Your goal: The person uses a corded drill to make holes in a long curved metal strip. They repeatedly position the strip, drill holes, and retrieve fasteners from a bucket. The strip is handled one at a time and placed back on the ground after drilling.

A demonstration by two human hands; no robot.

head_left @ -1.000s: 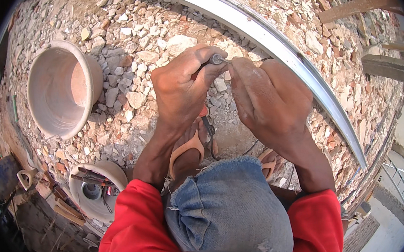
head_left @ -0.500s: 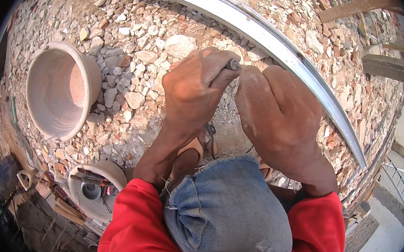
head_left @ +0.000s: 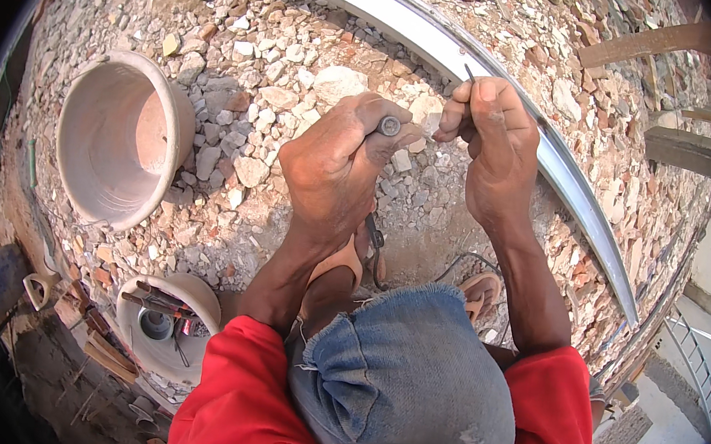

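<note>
My left hand [head_left: 336, 153] is closed around a small grey cylinder [head_left: 389, 126], its round, hollow-looking end pointing up between thumb and forefinger. To its right, my right hand [head_left: 499, 137] pinches a thin dark pin-like piece [head_left: 469, 73] between thumb and fingers, with one tip sticking up. The two hands are a little apart, raised above the rubble. Most of the cylinder is hidden in my left fist, so its exact kind does not show. A long pale metal profile [head_left: 442, 38] lies beyond both hands.
A large clay-coloured tub [head_left: 180, 132] stands on the broken stones [head_left: 256, 97] at left. Nearer, a smaller bucket [head_left: 209, 298] holds tools and a round can [head_left: 156, 323]. A shovel handle [head_left: 41, 288] lies at far left; wooden beams [head_left: 655, 44] jut in at upper right.
My right hand has drawn away from my left and turned, now showing the thin dark piece in its fingertips. The cylinder's end in my left hand has tilted up into view.
</note>
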